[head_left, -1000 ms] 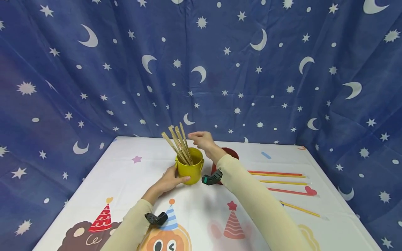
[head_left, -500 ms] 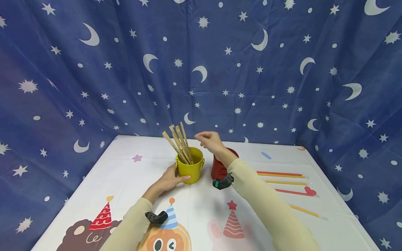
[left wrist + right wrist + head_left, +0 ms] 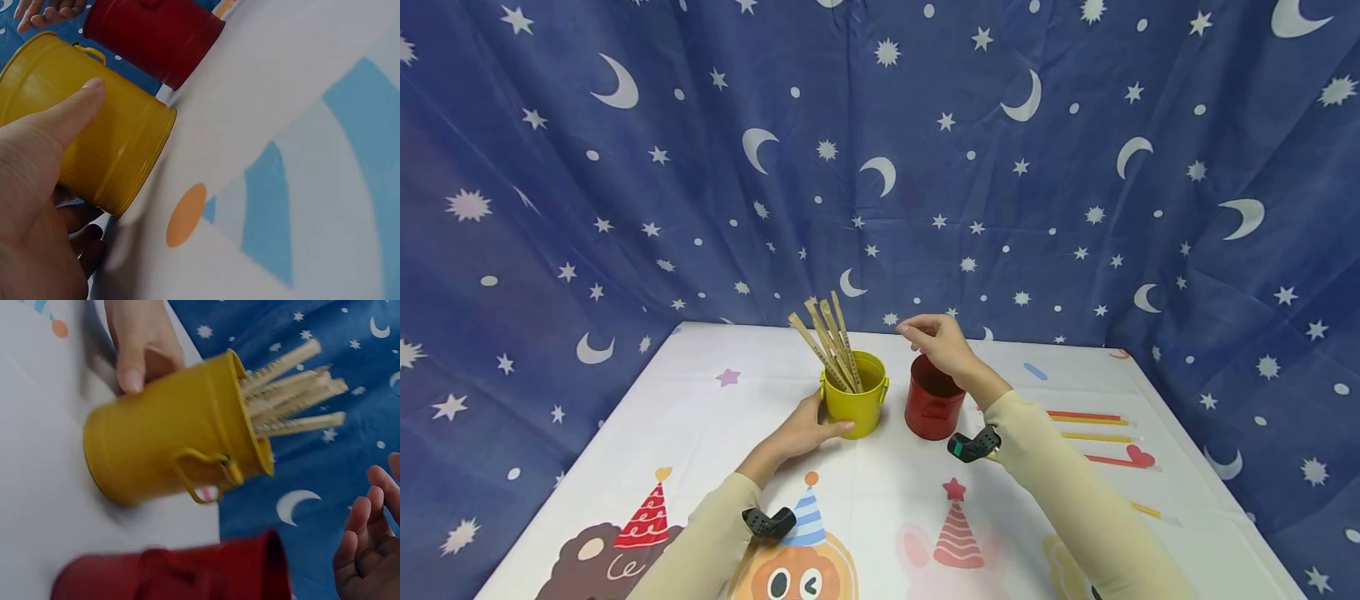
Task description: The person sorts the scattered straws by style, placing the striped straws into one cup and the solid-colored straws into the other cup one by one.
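My left hand [image 3: 800, 432] holds the small yellow bucket [image 3: 857, 414] low on its left side, thumb across the front and fingers curled behind. In the left wrist view that thumb lies on the bucket's wall. Several thin tan sticks [image 3: 820, 343] with dark printing lean to the left inside the bucket; their lower ends are hidden. My right hand [image 3: 946, 343] hovers over the red bucket [image 3: 934, 408], fingers loosely bent and nothing between them. In the right wrist view its relaxed fingers [image 3: 375, 519] show at the lower right, beyond the red bucket's mouth.
Several red and yellow sticks [image 3: 1093, 437] lie on the table to the right, partly hidden by my right sleeve. The white printed cloth [image 3: 715, 450] covers the table. A blue curtain [image 3: 700, 167] with moons and stars stands behind it.
My right hand has moved right, from beside the tan sticks to above the red bucket, uncovering more of that bucket. The left hand and yellow bucket have stayed in place.
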The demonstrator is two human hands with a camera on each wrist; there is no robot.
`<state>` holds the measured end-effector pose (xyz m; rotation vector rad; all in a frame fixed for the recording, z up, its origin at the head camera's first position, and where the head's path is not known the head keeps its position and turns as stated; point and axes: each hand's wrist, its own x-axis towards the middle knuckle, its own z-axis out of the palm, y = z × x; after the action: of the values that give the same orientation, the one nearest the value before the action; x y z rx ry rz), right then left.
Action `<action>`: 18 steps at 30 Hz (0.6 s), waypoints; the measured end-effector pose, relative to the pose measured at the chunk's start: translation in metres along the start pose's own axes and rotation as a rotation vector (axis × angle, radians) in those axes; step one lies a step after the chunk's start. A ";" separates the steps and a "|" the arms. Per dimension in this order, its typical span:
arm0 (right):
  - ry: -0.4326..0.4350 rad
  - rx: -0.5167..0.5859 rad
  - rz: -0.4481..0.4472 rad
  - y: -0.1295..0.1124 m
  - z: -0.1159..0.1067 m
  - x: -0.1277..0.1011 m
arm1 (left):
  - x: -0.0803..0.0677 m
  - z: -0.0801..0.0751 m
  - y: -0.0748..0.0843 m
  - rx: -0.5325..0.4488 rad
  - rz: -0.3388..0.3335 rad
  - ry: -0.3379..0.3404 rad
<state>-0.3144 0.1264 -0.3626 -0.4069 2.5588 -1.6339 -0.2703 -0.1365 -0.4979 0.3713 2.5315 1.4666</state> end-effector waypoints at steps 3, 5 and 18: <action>0.012 -0.001 -0.022 0.000 -0.010 -0.005 | -0.004 -0.003 0.002 0.013 -0.012 0.003; 0.015 -0.001 -0.015 0.000 -0.015 -0.010 | -0.007 -0.004 0.002 0.009 -0.021 0.008; 0.060 -0.143 -0.111 0.024 -0.041 -0.041 | -0.026 -0.014 0.001 0.110 -0.021 0.025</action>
<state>-0.2880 0.1830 -0.3691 -0.5279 2.7544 -1.5230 -0.2497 -0.1550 -0.4889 0.3442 2.6348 1.3368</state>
